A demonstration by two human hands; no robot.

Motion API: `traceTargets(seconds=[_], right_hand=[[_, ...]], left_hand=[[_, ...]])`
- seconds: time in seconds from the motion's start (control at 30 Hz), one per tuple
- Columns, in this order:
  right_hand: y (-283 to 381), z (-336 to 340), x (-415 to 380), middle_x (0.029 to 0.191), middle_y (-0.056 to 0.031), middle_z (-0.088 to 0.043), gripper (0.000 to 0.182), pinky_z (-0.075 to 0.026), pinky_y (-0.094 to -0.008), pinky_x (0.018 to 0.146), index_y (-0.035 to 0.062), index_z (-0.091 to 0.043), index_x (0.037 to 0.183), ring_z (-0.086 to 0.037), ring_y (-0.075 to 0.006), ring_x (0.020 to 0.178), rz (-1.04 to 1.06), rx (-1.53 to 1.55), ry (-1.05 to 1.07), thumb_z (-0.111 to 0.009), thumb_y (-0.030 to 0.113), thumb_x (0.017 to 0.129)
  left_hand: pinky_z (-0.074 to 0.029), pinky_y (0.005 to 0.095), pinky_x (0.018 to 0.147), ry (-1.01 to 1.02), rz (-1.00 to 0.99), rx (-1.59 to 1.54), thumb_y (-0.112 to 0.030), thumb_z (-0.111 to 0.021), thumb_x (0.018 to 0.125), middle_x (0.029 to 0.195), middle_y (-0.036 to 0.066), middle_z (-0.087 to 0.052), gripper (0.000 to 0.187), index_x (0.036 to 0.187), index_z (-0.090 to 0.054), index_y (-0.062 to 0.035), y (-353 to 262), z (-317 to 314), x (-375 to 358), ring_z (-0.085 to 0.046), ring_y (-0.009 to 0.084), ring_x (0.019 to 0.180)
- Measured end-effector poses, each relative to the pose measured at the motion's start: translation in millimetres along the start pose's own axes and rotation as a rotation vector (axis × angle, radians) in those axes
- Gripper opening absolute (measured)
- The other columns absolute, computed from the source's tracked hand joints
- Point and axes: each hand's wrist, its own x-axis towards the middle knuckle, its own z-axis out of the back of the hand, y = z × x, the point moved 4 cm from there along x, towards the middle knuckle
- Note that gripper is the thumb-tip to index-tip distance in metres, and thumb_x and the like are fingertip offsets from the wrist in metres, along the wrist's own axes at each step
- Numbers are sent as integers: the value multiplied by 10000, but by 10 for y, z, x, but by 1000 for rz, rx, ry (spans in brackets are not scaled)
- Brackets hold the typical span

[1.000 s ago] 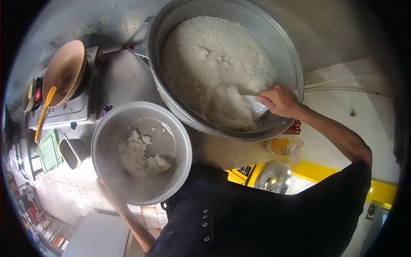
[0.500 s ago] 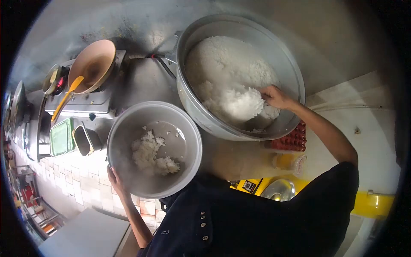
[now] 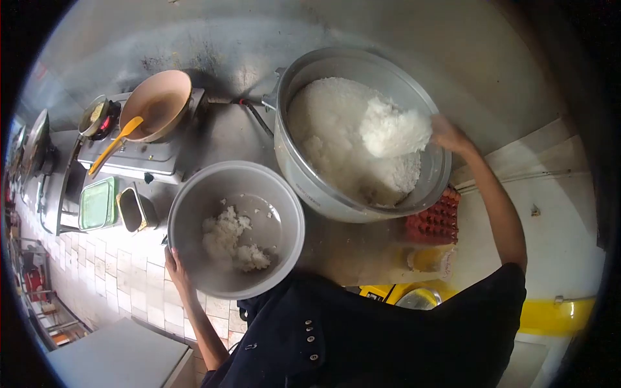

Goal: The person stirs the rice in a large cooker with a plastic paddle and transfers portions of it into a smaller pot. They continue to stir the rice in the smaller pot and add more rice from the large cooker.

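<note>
My left hand [image 3: 178, 268] grips the near-left side of a smaller grey metal pot [image 3: 294, 236], its fingers at the outer wall. Inside that pot lie a few clumps of cooked white rice [image 3: 223, 236]. Above the large metal pot [image 3: 307, 171], my right hand [image 3: 449, 134] is closed at the edge of a big heaped lump of rice [image 3: 394, 129]. Whatever carries this lump is hidden under the rice. Much more rice [image 3: 330, 107] fills the large pot, and steam blurs the view.
At the left, a pan [image 3: 155, 107] with a yellow spatula [image 3: 116, 145] sits on a stove [image 3: 139, 158], beside a small pan [image 3: 96, 115]. A green-rimmed container [image 3: 98, 204] and a metal container [image 3: 136, 210] stand below. Red egg trays [image 3: 433, 220] are right of the large pot.
My right hand has lifted the rice lump up from the lower part of the large pot toward its upper right. My left hand stays on the smaller pot. The view has shifted slightly.
</note>
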Motion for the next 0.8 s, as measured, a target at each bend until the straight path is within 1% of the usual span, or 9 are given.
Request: traceTargets(seconds=[0.1,0.2,0.27,0.33,0.47,0.5,0.67,0.73,0.8], right_hand=[[814,-8,-94,967,-40,-652,238,-501,-318,816,3,-662,1085,-608,-150,910,149,-156,-219,-616,21,853],[1636,-300,207,880,-78,-656,171,-518,-346,736,28,-672,1019,-625,-176,833,170,-251,0,-605,132,901],[2186,-755,378,786,-132,-657,176,-525,-373,665,40,-668,964,-651,-218,744,486,-468,96,-596,183,890],[2635,-1531,223,728,-164,-649,174,-520,-404,613,8,-652,903,-661,-246,669,484,-870,123,-595,165,851],[2133,-3309,-36,874,-52,-689,195,-535,-330,619,47,-646,1010,-686,-203,810,521,-1070,69,-594,145,849],[2079,-3421,-81,847,-31,-693,198,-521,-316,603,70,-659,1017,-689,-180,785,491,-1146,326,-594,141,844],[2077,-3031,20,699,-66,-666,124,-517,-335,552,59,-640,902,-686,-209,658,522,-1001,226,-570,137,836],[2194,-2777,21,684,-86,-668,132,-525,-356,555,52,-645,903,-688,-226,654,568,-969,-2,-573,129,824],[2098,-2828,-54,678,-101,-670,126,-531,-359,557,46,-636,904,-690,-232,655,515,-902,112,-570,112,819]], left_hand=[[-363,369,1019,19,-267,72,-396,-458,1011,1343,238,-475,607,1385,-390,78,405,43,112,-483,296,1197],[-346,361,1056,36,-39,-55,-368,-453,1015,1357,236,-488,587,1386,-396,83,-2,-13,24,-479,295,1238],[-342,347,1061,-79,-46,3,-337,-459,1013,1372,234,-482,558,1380,-409,79,-186,-38,-81,-464,293,1264],[-343,344,1058,-15,43,-57,-414,-440,1010,1389,219,-467,610,1387,-410,65,-347,-46,-137,-449,297,1278],[-418,329,889,-21,-67,-107,-379,-434,1016,1088,147,-615,477,1226,-534,37,-292,-71,-65,-538,217,986],[-422,331,881,-14,-73,-122,-376,-430,1016,1078,142,-617,468,1221,-538,31,-256,-74,-36,-539,215,979],[-428,330,868,-59,-38,-169,-377,-418,1018,1070,132,-616,457,1213,-546,15,-267,-86,-53,-543,208,967],[-380,317,982,-47,12,-193,-370,-429,1023,1234,168,-576,515,1300,-494,59,-462,-91,-138,-512,224,1135],[-382,318,981,23,6,-178,-371,-423,1025,1230,171,-578,518,1303,-489,61,-448,-91,-128,-513,224,1134]])
